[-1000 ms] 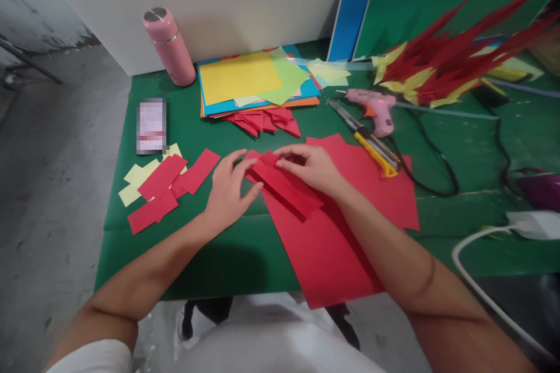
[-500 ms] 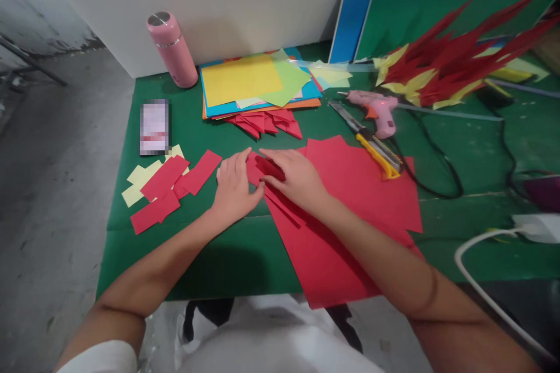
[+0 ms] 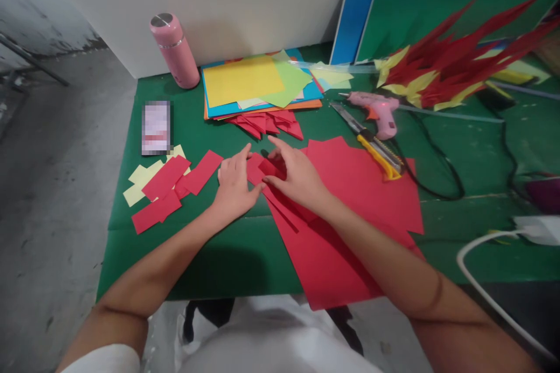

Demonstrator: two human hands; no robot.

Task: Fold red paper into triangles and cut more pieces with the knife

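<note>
My left hand [image 3: 235, 183] lies on the green table with fingers stretched forward and thumb out, beside a narrow strip of red paper [image 3: 255, 168]. Its thumb tip touches or nearly touches that paper. Just right of it, my right hand [image 3: 300, 178] has a folded red paper strip [image 3: 275, 170] between its thumb and curled fingers, with the index finger raised. Part of this strip is hidden by the hand. Beneath the right hand and forearm spread large red paper sheets [image 3: 363, 186], with thin red strips along their left edge.
Small red and yellow paper pieces [image 3: 164, 179] lie left, near a blurred-out phone [image 3: 156, 127]. A pink bottle [image 3: 177, 52], coloured sheets [image 3: 242, 81] and folded red pieces [image 3: 266, 123] are behind. A cutter [image 3: 371, 148], glue gun [image 3: 378, 108] and paper flames [image 3: 455, 61] stand right.
My right index finger has lifted and spread away from the thumb. The folded red strip under it has shifted slightly. My left hand has stayed nearly in place.
</note>
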